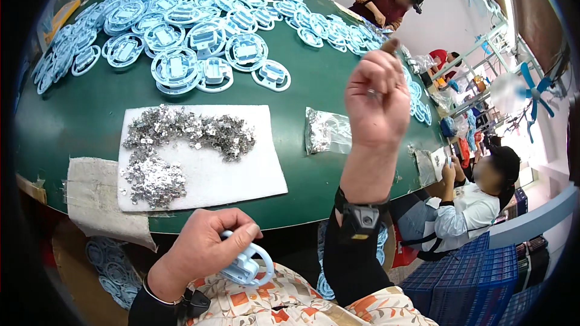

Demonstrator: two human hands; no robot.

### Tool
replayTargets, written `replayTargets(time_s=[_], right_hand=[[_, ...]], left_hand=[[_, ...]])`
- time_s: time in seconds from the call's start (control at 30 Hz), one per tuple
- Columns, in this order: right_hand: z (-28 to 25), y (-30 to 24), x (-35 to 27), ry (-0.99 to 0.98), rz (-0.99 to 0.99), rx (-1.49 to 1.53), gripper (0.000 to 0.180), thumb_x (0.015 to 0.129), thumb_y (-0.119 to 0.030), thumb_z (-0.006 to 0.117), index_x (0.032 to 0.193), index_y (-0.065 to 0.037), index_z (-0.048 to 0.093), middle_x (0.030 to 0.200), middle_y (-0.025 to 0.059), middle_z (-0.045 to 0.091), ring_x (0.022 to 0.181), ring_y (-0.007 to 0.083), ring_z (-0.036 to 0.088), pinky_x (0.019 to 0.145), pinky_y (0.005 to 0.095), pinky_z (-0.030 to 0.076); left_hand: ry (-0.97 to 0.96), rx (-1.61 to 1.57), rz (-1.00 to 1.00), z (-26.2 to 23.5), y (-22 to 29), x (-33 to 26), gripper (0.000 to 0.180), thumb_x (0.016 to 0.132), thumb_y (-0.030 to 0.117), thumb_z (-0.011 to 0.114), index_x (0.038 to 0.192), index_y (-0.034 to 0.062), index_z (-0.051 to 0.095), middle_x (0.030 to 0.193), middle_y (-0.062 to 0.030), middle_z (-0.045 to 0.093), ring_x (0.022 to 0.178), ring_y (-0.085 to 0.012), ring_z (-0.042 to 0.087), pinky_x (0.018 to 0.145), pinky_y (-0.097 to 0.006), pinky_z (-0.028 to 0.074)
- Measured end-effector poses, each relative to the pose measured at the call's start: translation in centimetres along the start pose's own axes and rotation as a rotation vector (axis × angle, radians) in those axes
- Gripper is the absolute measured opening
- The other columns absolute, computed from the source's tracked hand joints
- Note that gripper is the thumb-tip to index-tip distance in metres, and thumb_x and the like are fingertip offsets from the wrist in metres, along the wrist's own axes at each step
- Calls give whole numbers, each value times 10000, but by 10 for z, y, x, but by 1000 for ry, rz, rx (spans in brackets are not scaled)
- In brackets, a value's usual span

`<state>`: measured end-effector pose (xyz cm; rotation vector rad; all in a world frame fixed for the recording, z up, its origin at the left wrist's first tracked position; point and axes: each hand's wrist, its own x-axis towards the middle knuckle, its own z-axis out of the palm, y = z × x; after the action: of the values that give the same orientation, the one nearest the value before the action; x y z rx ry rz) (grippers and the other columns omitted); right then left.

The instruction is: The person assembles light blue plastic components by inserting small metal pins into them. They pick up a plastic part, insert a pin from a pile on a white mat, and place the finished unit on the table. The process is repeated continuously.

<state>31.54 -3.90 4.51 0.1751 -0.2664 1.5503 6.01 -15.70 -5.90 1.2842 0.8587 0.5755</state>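
Note:
My left hand [212, 242] is closed around a light blue plastic ring-shaped part [248, 265], low over my lap at the table's near edge. The part has a round rim with a box-like middle. My right hand [377, 99] is raised over the right side of the green table, palm side showing, with most fingers curled in. A small glint shows among those fingers, too small to name. Left of it, a white foam sheet [241, 178] bears piles of small shiny metal pieces [154, 175]. A clear bag of similar pieces [326, 131] lies by my right forearm.
A large heap of light blue ring parts [175, 66] covers the far left of the green table [296, 205]. A cloth [99, 196] hangs over the near edge. More parts sit in a container [115, 265] below. Co-workers sit right [477, 199] and stand behind [386, 3].

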Motion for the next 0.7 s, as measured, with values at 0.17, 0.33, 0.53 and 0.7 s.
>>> replayTargets(time_s=[0.17, 0.33, 0.53, 0.7], right_hand=[[79, -2, -46, -316, -42, 119, 181, 962, 55, 471, 1116, 20, 558, 685, 20, 469, 545, 103, 426, 529, 262, 402], [83, -3, -45, -393, 18, 183, 172, 973, 67, 488, 1116, 17, 569, 682, 29, 490, 537, 103, 438, 546, 262, 418], [90, -19, -54, -327, -41, 193, 153, 955, 69, 451, 1028, -22, 550, 666, 22, 479, 503, 88, 436, 500, 257, 380], [73, -25, -49, -298, -25, 232, 136, 948, 67, 452, 990, -11, 555, 666, 20, 477, 499, 95, 432, 500, 268, 387]], left_hand=[[-179, 122, 131, 27, 3, 11, 189, 949, 193, 703, 950, 8, 740, 770, -48, 730, 641, -68, 630, 601, -227, 514], [-218, 202, 238, 34, 3, 12, 170, 939, 191, 712, 990, 31, 736, 798, -66, 739, 647, -120, 682, 602, -251, 543], [-303, 265, 445, 53, 15, 18, 183, 942, 224, 695, 1056, 84, 725, 813, -81, 749, 624, -190, 712, 578, -283, 556], [-209, 319, 604, 65, 18, 24, 254, 919, 205, 711, 1161, 135, 680, 777, -84, 729, 596, -252, 697, 546, -331, 547]])
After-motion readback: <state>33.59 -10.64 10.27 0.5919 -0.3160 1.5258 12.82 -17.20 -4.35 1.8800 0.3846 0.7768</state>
